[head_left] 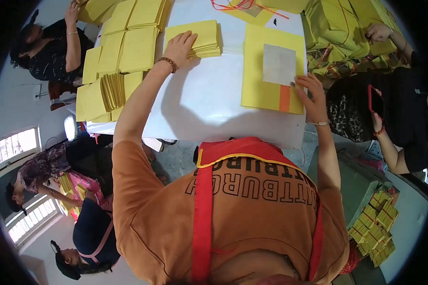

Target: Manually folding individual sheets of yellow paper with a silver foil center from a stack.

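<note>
Fingers (188, 39) of our left hand (179, 47): spread flat on top of the small stack (199, 39) of yellow sheets, pressing down, gripping nothing. Beaded bracelet (167, 64) at that wrist.

Right hand (311, 92): fingers loosely curled, tips resting on the right edge of the large sheet (259, 92); not pinched round it.

Large sheet: yellow, flat on the white table (199, 104), silver square (279, 64) at its middle, orange strip (284, 98) below that. Well apart from the stack, to its right.

Further yellow piles (123, 42): far left of the table, beside another person's arm (72, 42).

Handling note, our judgement: we keep the left palm light, so that one sheet slides off the stack rather than several; we draw with the fingertips, not the heel. We hold the large sheet steady at its edge with the right hand, so it stays square to the table edge. Thin paper creases easily; we avoid dragging across the silver square.
</note>
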A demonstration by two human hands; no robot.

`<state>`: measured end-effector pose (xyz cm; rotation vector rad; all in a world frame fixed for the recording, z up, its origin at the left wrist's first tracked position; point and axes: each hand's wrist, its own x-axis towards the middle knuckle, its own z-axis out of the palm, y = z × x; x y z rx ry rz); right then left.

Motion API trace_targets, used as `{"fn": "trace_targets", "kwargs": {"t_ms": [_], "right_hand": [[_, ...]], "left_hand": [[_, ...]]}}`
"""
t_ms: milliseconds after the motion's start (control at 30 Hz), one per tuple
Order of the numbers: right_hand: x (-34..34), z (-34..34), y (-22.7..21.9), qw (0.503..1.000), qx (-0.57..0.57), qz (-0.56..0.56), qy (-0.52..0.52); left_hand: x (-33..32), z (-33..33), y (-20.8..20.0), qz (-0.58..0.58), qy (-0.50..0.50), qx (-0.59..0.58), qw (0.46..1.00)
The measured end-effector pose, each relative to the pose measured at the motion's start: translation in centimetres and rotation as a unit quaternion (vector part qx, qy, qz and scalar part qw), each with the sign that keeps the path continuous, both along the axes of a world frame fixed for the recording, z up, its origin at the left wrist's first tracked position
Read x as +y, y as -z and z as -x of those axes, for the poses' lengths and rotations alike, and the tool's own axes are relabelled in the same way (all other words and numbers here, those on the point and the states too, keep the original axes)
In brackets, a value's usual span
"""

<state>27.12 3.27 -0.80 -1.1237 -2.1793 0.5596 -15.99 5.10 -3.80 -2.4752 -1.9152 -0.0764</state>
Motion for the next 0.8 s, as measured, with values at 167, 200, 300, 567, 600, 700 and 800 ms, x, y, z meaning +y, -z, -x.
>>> {"fn": "trace_targets", "kwargs": {"t_ms": [167,200,300,567,600,700,800], "right_hand": [[0.1,-0.1,1.4,0.998,0.039,0.039,0.003],[0.0,-0.1,1.4,0.997,0.061,0.055,-0.001],[-0.4,-0.2,1.8,0.987,0.119,0.109,0.023],[-0.1,-0.3,2.9,0.975,0.165,0.145,0.027],[0.0,-0.3,3.1,0.970,0.181,0.158,0.017],[0.1,-0.4,3.8,0.947,0.236,0.218,0.024],[0.2,-0.5,4.4,0.926,0.287,0.244,0.010]], "left_hand": [[-0.5,-0.8,-2.0,0.001,-0.035,0.010,0.999],[-0.9,-1.6,-2.1,-0.062,-0.021,0.001,0.998],[-1.7,-7.0,-3.4,-0.156,0.074,-0.139,0.975],[-8.0,-18.9,-4.0,-0.074,0.258,-0.212,0.940],[-7.7,-18.8,-4.1,-0.062,0.258,-0.215,0.940],[-7.0,-18.0,-4.5,-0.040,0.267,-0.225,0.936],[-6.7,-17.9,-5.4,0.001,0.256,-0.278,0.926]]}}
